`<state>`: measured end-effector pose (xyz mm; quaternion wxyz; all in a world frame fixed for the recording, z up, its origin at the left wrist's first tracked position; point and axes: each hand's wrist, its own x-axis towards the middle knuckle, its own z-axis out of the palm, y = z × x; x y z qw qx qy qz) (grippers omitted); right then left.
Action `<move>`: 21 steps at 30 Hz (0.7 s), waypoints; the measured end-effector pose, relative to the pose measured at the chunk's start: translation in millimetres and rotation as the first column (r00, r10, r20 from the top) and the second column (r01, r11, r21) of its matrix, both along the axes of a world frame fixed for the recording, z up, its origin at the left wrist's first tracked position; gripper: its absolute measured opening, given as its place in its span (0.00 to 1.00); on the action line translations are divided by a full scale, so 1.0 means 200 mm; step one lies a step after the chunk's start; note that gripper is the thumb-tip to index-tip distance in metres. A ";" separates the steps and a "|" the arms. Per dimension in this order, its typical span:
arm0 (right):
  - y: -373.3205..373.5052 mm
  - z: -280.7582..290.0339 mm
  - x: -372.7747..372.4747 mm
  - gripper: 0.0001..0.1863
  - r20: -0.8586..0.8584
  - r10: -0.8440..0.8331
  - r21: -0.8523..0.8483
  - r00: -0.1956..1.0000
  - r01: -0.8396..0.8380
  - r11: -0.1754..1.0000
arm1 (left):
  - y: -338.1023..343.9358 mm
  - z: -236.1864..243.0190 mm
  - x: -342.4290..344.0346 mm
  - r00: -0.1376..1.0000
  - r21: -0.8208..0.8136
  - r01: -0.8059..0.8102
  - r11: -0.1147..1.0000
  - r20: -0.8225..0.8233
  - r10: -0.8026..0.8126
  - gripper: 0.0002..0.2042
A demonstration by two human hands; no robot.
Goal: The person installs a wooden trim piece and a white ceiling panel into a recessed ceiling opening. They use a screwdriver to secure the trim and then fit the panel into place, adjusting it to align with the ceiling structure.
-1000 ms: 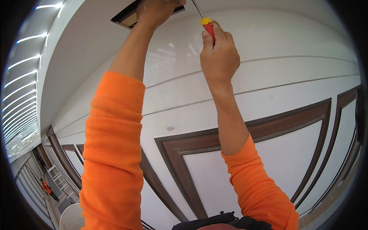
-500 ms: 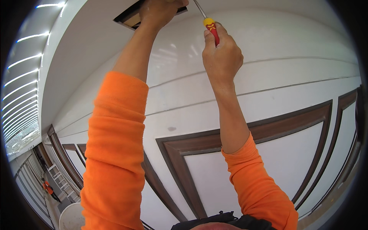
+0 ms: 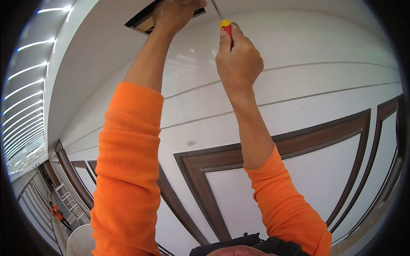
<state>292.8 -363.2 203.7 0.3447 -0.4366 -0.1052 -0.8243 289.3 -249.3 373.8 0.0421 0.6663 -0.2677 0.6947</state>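
Both my arms, in orange sleeves, reach up toward the ceiling. In my right hand [image 3: 240, 59] is a screwdriver [image 3: 226, 26] with a red and yellow handle, its metal shaft pointing up and to the left. The tip runs out of the picture at the top. My left hand [image 3: 173, 16] is raised in front of a dark-edged rectangular opening [image 3: 143, 21] in the ceiling. Its fingers are bent together near the upper edge of the picture, and what they hold is cut off from sight.
A white wall with brown-framed panels [image 3: 213, 158] stands before me. At the far left are rows of ceiling light strips [image 3: 32, 45], a white ladder [image 3: 68, 198] and a person [image 3: 57, 212] in orange. A round whitish surface [image 3: 80, 241] lies at lower left.
My right hand and the screwdriver have shifted slightly left, and the handle has turned in the grip. My left hand has moved a little left and down in the picture.
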 end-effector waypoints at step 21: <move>-0.16 0.02 -0.12 0.12 -0.202 0.961 -0.045 -0.187 -0.979 -0.200 | -0.01 0.01 -0.02 0.998 -0.060 -0.060 0.996 -0.026 0.058 0.23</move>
